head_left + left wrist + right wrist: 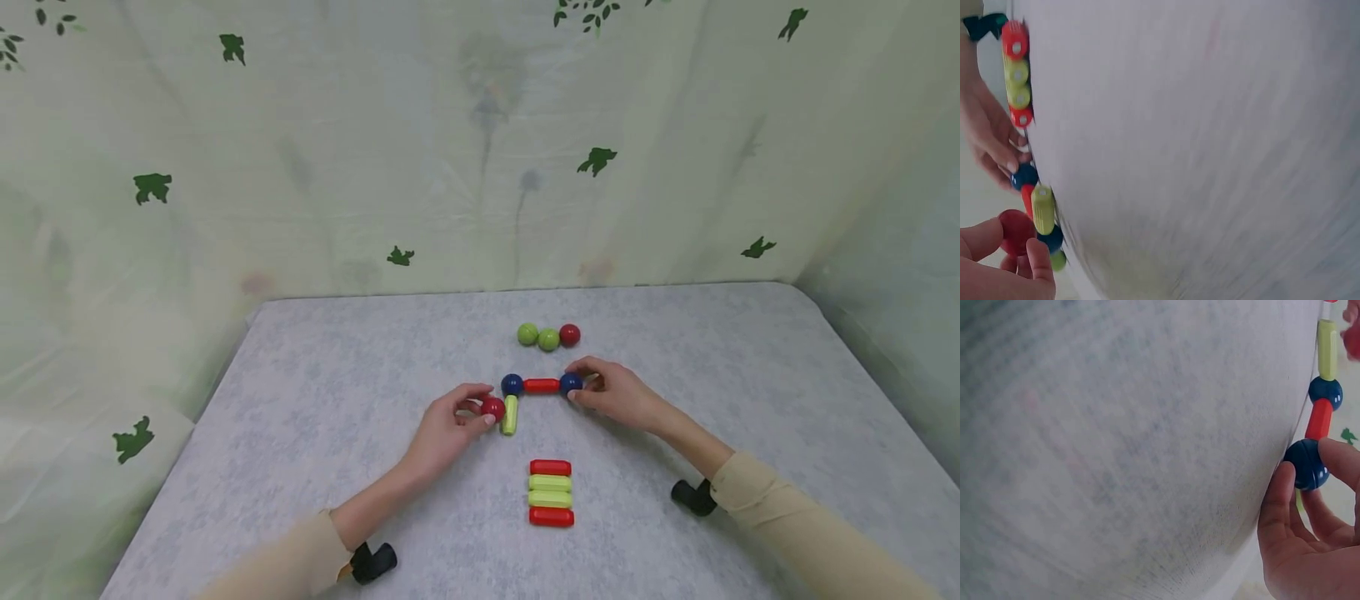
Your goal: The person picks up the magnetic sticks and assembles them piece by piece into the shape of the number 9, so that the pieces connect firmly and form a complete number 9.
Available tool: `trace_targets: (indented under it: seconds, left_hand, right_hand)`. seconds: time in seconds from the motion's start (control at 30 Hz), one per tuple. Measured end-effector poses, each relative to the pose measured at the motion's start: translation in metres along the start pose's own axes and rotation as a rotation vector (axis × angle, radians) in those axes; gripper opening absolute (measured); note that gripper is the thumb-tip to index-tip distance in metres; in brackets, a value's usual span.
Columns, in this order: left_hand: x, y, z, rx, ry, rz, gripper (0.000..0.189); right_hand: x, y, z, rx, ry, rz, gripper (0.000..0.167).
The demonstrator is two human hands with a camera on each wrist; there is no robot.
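Note:
My left hand [447,422] pinches a red ball [492,407] between thumb and fingers, just left of a yellow-green rod [510,415]. That rod runs toward me from a blue ball [512,384]. A red rod [542,386] joins this ball to a second blue ball [571,383] on the right. The fingers and thumb of my right hand [617,395] grip the second blue ball, seen close up in the right wrist view. In the left wrist view the held red ball [1017,232] overlaps the joined pieces near the yellow-green rod's side.
Two green balls [528,334] and another red ball [570,335] sit in a row behind the joined pieces. Nearer to me, a stack of red and yellow-green rods [551,498] lies side by side on the grey table [300,400]. A leaf-patterned curtain [337,167] hangs behind.

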State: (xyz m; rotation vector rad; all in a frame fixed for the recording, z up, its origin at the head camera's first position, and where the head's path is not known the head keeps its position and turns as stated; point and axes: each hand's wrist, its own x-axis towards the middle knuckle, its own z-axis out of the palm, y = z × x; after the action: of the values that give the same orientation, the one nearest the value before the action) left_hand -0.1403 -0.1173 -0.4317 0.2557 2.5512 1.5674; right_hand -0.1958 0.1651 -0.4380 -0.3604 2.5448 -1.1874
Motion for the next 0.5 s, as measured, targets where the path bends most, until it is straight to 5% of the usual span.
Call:
trace_targets:
  seconds: [0.23,0.4,0.5]
  left_hand:
    - [-0.023,-0.007,0.008,-0.009,-0.129,-0.054,0.026]
    - [-0.024,-0.008,0.012,-0.005,-0.120,-0.044,0.026]
    - [-0.023,-0.008,0.014,-0.001,-0.100,-0.040,0.026]
  right_hand:
    - [-0.003,0.001,0.001,-0.068,0.052,-0.006,0.048]
    - [-0.009,-0.013,0.007,-0.108,0.143,-0.077,0.043]
    - [-0.013,-0.027,0.013,-0.105,0.115,-0.164,0.032]
